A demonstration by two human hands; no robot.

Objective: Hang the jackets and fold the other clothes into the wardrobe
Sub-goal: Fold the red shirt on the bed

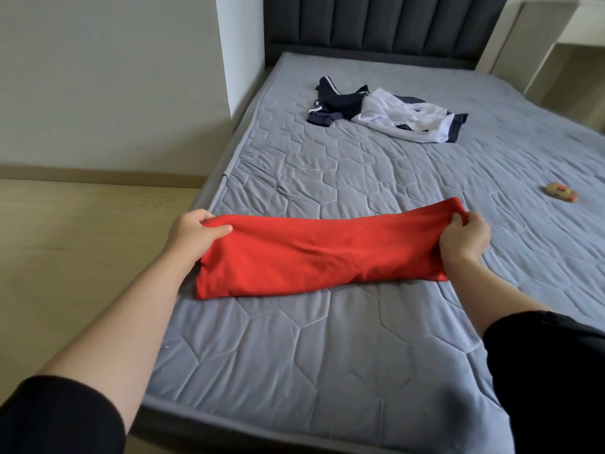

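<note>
A red garment (314, 253) lies folded into a long band across the near part of the grey quilted mattress (294, 348). My left hand (193, 234) grips its upper left corner, thumb on top of the cloth. My right hand (465, 237) pinches its upper right corner, which is lifted a little off the mattress. Farther up the bed lies a crumpled navy and white garment (383, 114). No wardrobe is in view.
A small yellow and red object (559, 192) lies on the mattress at the right. A dark padded headboard (383, 24) stands at the far end. Wooden floor (82, 240) runs along the left of the bed, and a white bedside unit (556, 50) stands at the far right.
</note>
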